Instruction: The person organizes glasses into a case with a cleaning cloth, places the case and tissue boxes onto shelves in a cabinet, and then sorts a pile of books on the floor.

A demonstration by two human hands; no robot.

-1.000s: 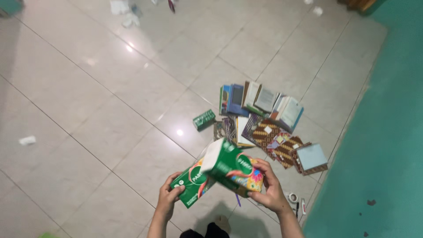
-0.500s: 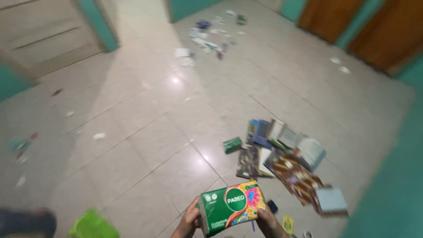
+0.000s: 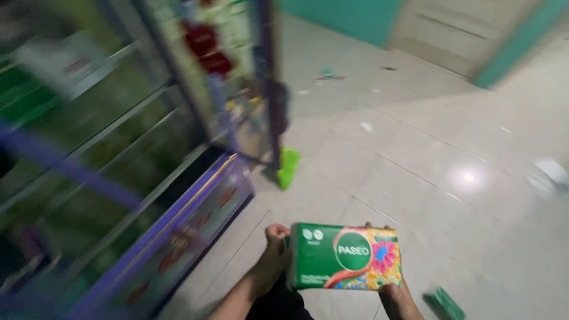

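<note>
I hold a green tissue pack (image 3: 345, 257) with a colourful flower print flat in front of me, low in the view. My left hand (image 3: 274, 252) grips its left end. My right hand (image 3: 396, 294) holds its lower right corner from below, mostly hidden behind the pack. Both hands are shut on it. It looks like two packs were stacked earlier; now I can tell only the top face.
A purple-framed glass display cabinet (image 3: 136, 178) fills the left side. A bright green object (image 3: 288, 166) lies on the tiled floor by its corner. A small green pack (image 3: 446, 304) lies at the lower right. Scraps of litter (image 3: 367, 125) dot the floor; a teal wall stands behind.
My view has swung left from the pile of books to the glass cabinet. The packs, held apart a second ago, are now together in both hands.
</note>
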